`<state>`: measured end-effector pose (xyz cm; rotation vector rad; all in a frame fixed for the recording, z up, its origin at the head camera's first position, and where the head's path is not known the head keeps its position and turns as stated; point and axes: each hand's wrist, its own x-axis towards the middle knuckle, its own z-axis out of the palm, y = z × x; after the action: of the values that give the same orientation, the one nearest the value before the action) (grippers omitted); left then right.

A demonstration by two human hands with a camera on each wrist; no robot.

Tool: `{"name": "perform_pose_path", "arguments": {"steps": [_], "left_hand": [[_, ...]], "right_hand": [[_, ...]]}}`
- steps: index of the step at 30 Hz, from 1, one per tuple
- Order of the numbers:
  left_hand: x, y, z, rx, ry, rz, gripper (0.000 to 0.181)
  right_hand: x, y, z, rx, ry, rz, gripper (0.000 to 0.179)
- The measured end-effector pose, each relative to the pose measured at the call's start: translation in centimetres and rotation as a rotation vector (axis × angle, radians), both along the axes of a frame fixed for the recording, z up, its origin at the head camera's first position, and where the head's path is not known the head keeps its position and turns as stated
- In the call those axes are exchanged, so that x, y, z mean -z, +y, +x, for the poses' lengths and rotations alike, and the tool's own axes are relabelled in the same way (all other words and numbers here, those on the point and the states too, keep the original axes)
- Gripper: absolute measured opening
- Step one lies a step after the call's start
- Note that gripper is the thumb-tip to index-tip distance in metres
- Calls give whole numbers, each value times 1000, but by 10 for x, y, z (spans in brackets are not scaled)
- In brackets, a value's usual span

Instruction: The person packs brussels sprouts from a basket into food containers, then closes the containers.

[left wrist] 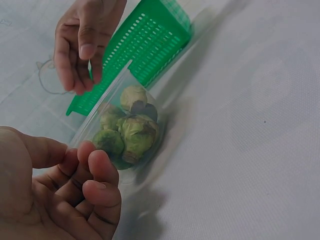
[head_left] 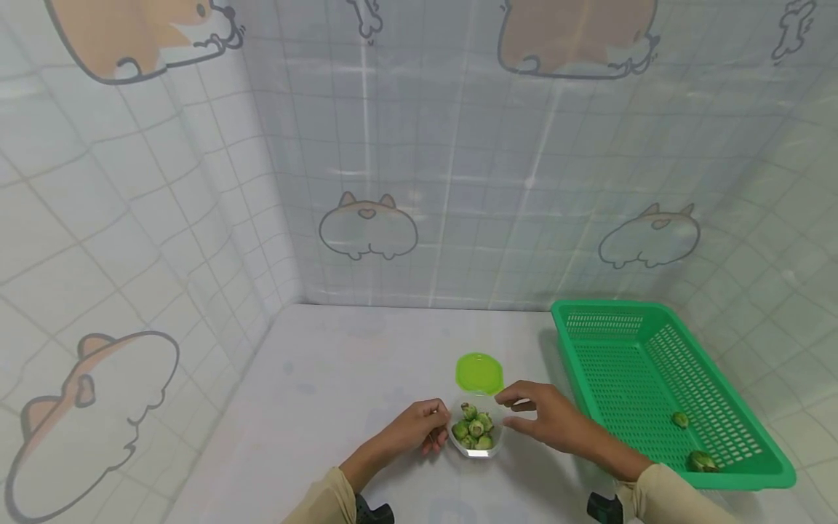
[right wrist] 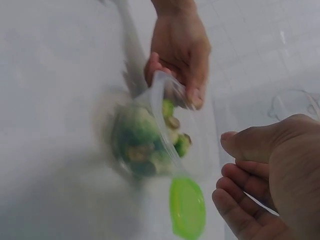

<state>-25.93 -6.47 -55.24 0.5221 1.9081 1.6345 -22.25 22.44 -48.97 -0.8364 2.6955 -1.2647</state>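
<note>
A clear plastic container [head_left: 476, 453] holds several Brussels sprouts [head_left: 473, 426] and stands on the white table. My left hand [head_left: 419, 426] pinches the container's left rim between thumb and fingers, as the left wrist view also shows. At the opposite side, my right hand [head_left: 546, 416] hovers with thumb and fingers spread apart, fingertips right at the rim in the head view. In the right wrist view nothing lies between its thumb and fingers. Just behind the container lies a bright green lid [head_left: 480, 372], flat on the table.
A large green perforated basket [head_left: 631, 364] stands on the right side of the table. Inside it, near the front right, lie a small sprout [head_left: 680, 419] and a bigger sprout [head_left: 702, 461]. Cartoon-printed tile sheets wall the table at the back and both sides.
</note>
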Motion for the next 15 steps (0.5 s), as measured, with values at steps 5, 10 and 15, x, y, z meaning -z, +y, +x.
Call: {"name": "perform_pose_path", "arguments": {"steps": [5,10,15], "left_hand": [[-1,0,1,-1,-9,1,29],[-1,-1,0,0,-10,2,28],[-1,0,0,1,-14,0,28]], "right_hand": [[-9,17,1,98,-19,7,31],[-21,34,3,200,-37,-2,31],[-33,59,5,259,1,-18,32]]}}
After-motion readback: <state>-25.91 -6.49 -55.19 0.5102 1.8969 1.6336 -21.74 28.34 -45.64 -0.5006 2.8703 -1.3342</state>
